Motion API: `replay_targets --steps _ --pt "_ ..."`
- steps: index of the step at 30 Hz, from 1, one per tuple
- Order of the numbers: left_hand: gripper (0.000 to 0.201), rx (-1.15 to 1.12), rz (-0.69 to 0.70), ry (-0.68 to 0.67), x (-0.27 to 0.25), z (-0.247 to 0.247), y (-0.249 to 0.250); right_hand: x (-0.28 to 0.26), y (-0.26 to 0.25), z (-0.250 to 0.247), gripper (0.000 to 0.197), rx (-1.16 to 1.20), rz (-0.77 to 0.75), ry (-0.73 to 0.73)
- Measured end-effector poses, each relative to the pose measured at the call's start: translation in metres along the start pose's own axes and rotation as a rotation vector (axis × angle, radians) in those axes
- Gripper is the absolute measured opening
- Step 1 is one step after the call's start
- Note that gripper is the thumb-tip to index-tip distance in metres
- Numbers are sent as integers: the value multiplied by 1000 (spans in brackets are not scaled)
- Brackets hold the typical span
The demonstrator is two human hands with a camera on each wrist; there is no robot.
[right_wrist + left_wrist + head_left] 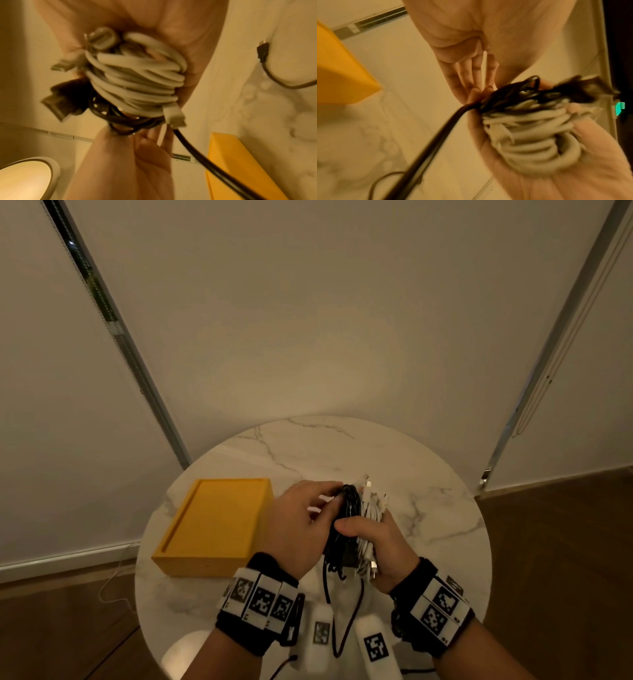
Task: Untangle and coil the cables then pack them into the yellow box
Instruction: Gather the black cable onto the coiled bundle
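1. Two hands hold one bundle of coiled white and black cables above the round marble table.
2. The right hand wraps its fingers around it; the left hand pinches the black part (a loose end hangs down).
3. The flat yellow box sits just left.

One yellow box sits on one round counter. Just beside the box, two hands, left hand and right hand, share one bundle: one white coil and one black coil. How many separate cables it holds cannot be told.
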State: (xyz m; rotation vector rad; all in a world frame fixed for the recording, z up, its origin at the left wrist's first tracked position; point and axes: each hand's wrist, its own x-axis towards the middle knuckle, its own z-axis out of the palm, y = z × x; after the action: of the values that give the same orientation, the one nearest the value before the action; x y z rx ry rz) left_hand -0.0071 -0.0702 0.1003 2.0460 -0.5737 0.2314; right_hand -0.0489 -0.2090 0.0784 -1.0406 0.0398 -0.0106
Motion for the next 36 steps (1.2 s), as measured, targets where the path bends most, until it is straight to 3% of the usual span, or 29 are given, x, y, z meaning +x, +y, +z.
replay_targets --steps 4,8,11,13,16,23,31,36 --pt "33 -278 -173 -116 -12 8 -7 21 -15 1 94 147 -74 143" --pt "25 -485 -329 -189 -15 6 0 45 -44 11 80 176 -226 205" --pt "18 -400 -355 -181 -12 5 -7 56 -61 18 72 67 -342 257" --pt "17 -288 -370 -159 -10 4 -16 61 -66 18 62 -142 -426 274" --pt "15 -14 -278 -110 -11 -1 -22 65 -64 13 58 -444 -522 242" --pt "21 356 -22 -75 -6 -8 -20 52 -43 9 57 -872 -440 169" --pt "12 447 256 -110 -7 -18 -14 47 -21 2 51 -780 -264 86" --pt "10 333 295 -200 -7 -26 -17 40 -15 -6 55 -519 -141 -13"
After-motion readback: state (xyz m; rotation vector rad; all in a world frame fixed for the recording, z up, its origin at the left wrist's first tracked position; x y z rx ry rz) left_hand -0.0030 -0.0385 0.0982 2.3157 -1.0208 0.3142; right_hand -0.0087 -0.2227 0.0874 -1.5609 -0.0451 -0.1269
